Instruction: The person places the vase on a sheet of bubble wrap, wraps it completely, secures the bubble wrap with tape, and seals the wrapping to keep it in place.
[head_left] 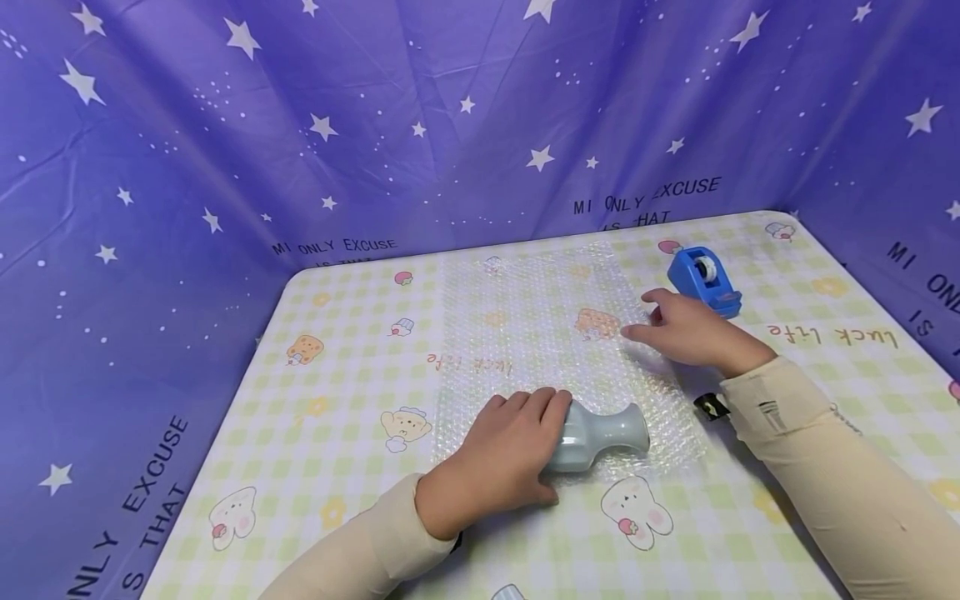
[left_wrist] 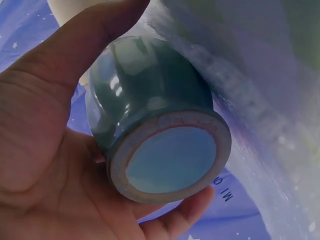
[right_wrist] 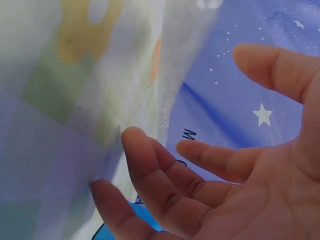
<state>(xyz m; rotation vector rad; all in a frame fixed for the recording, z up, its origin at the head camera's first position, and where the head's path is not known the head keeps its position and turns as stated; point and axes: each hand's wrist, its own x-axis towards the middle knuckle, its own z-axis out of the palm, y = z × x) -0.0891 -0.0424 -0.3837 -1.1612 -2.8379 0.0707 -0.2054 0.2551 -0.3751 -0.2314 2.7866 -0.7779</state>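
Observation:
A pale blue-green glazed vase point(head_left: 600, 437) lies on its side over the near edge of a sheet of bubble wrap point(head_left: 517, 308), its flared mouth toward the right. My left hand point(head_left: 504, 457) grips the vase's body from above, thumb on the near side. In the left wrist view the round base of the vase point(left_wrist: 170, 160) faces the camera, between the thumb and the curled fingers. My right hand point(head_left: 684, 330) holds nothing, its fingers spread and slightly bent at the right edge of the bubble wrap.
A blue tape dispenser point(head_left: 682, 273) with a roll of tape stands just beyond the right hand. A checked cloth with cartoon prints covers the table point(head_left: 345, 467). Purple star-patterned curtains point(head_left: 420, 133) hang behind the table and along both sides.

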